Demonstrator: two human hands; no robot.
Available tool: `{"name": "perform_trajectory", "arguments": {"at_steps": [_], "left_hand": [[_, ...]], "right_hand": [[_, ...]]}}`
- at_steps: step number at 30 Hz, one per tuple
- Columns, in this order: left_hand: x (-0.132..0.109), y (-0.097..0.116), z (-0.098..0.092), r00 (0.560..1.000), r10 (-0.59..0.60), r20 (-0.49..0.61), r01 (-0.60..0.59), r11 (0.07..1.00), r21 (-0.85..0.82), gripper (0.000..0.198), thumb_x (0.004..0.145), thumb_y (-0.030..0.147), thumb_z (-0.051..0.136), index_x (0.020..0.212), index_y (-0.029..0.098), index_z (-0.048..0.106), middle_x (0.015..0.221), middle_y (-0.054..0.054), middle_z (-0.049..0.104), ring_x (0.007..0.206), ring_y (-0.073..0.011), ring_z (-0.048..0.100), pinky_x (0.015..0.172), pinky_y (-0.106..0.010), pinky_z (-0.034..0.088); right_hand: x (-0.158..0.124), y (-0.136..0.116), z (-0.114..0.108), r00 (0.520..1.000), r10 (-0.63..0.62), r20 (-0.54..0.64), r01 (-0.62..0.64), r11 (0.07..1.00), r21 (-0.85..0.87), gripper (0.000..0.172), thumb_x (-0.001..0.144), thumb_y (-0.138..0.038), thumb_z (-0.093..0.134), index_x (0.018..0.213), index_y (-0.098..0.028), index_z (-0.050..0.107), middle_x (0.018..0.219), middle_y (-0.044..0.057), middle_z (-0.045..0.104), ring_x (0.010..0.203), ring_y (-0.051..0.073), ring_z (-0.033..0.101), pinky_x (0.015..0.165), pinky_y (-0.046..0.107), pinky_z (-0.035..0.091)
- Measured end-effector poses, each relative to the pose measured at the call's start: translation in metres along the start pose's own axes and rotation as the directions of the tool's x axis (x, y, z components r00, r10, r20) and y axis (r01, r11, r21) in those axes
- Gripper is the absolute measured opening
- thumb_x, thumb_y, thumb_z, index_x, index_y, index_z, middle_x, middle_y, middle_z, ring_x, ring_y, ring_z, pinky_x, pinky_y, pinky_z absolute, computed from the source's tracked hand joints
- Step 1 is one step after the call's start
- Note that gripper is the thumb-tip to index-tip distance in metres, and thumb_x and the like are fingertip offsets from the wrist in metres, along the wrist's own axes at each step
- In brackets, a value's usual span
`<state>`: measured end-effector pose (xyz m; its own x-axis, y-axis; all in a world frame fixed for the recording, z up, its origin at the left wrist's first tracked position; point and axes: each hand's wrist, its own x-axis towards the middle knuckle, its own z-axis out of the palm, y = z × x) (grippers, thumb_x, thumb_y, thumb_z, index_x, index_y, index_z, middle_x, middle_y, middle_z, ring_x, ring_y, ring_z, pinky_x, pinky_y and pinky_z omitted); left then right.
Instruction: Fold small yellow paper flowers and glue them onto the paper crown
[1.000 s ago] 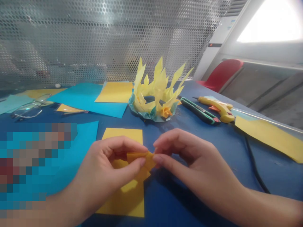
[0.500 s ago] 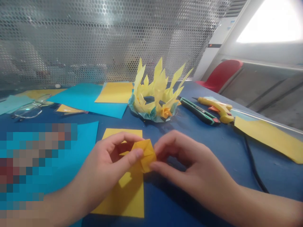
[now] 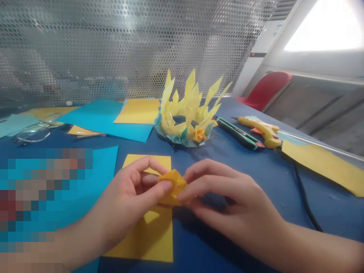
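Note:
Between my two hands is a small folded piece of yellow paper (image 3: 174, 182), creased and raised above the table. My left hand (image 3: 133, 197) pinches its left side, with the thumb on top and the fingers behind. The fingers of my right hand (image 3: 227, 193) press together on its right edge and partly cover it. Below lies a yellow paper sheet (image 3: 153, 239), overlapping a blue sheet (image 3: 108, 163) on the left. A paper crown (image 3: 187, 113) with pale yellow spikes, a blue-green crumpled base and an orange paper flower stands just beyond my hands.
Right of the crown lie a green and black utility knife (image 3: 239, 132) and a yellow glue gun (image 3: 261, 131) with a black cord (image 3: 304, 204). A yellow strip (image 3: 324, 167) is at far right. Glasses (image 3: 34, 132) and blue sheets (image 3: 99, 117) lie back left. A perforated metal panel (image 3: 113, 49) stands behind.
My right fingers have moved left and closed over the right part of the folded yellow paper, which now looks more bent and tilted. My left hand keeps its pinch.

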<state>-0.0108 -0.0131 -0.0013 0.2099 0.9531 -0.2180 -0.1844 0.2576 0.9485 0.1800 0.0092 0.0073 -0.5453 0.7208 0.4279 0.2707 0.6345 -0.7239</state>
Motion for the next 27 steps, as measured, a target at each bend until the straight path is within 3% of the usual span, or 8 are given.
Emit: {"name": "perform_trajectory", "arguments": {"at_steps": [5, 13, 18, 21, 27], "left_hand": [[0.0001, 0.0014, -0.0015, 0.998, -0.055, 0.04, 0.056, 0.998, -0.034, 0.016, 0.082, 0.026, 0.072, 0.096, 0.023, 0.064, 0.066, 0.005, 0.075, 0.063, -0.01, 0.071, 0.063, -0.016, 0.054], [0.0009, 0.0002, -0.0042, 0.996, -0.091, -0.025, 0.086, 0.987, -0.135, 0.018, 0.078, 0.027, 0.076, 0.093, 0.023, 0.068, 0.075, 0.003, 0.075, 0.063, -0.0114, 0.071, 0.061, -0.018, 0.057], [-0.0005, 0.0025, -0.0003, 0.99, -0.103, -0.099, 0.086, 0.983, -0.163, 0.016, 0.076, 0.023, 0.077, 0.089, 0.021, 0.069, 0.067, 0.004, 0.073, 0.058, -0.01, 0.069, 0.056, -0.015, 0.055], [-0.0005, 0.0018, -0.0013, 0.993, -0.099, -0.065, 0.088, 0.985, -0.15, 0.017, 0.075, 0.023, 0.078, 0.089, 0.022, 0.068, 0.066, 0.004, 0.074, 0.058, -0.0105, 0.069, 0.055, -0.015, 0.056], [0.0011, 0.0013, -0.0054, 0.998, -0.066, -0.009, 0.065, 0.995, -0.072, 0.021, 0.074, 0.019, 0.08, 0.09, 0.022, 0.067, 0.068, 0.004, 0.076, 0.06, -0.0115, 0.072, 0.059, -0.016, 0.057]], "right_hand": [[-0.0009, 0.0007, -0.0009, 0.999, -0.018, -0.034, 0.018, 1.0, 0.011, 0.023, 0.078, -0.005, 0.062, 0.082, -0.022, 0.077, 0.089, 0.003, 0.066, 0.069, 0.009, 0.066, 0.062, 0.015, 0.055], [-0.0013, 0.0056, -0.0053, 0.998, -0.031, 0.051, 0.032, 0.999, -0.026, 0.024, 0.083, -0.01, 0.062, 0.092, -0.024, 0.078, 0.091, 0.002, 0.068, 0.072, 0.009, 0.068, 0.069, 0.015, 0.056], [0.0002, 0.0043, -0.0053, 0.997, -0.023, 0.071, 0.022, 1.0, 0.013, 0.015, 0.08, -0.016, 0.071, 0.092, -0.023, 0.079, 0.088, 0.002, 0.068, 0.07, 0.009, 0.067, 0.065, 0.013, 0.054], [0.0013, 0.0038, -0.0049, 0.997, 0.001, 0.074, -0.005, 0.999, 0.054, 0.013, 0.079, -0.021, 0.074, 0.091, -0.023, 0.079, 0.087, 0.001, 0.068, 0.069, 0.009, 0.067, 0.064, 0.014, 0.055], [0.0021, 0.0033, -0.0025, 0.995, 0.082, 0.06, -0.087, 0.992, 0.095, 0.014, 0.081, -0.012, 0.068, 0.08, -0.023, 0.076, 0.081, 0.0, 0.066, 0.069, 0.009, 0.065, 0.064, 0.016, 0.054]]}}
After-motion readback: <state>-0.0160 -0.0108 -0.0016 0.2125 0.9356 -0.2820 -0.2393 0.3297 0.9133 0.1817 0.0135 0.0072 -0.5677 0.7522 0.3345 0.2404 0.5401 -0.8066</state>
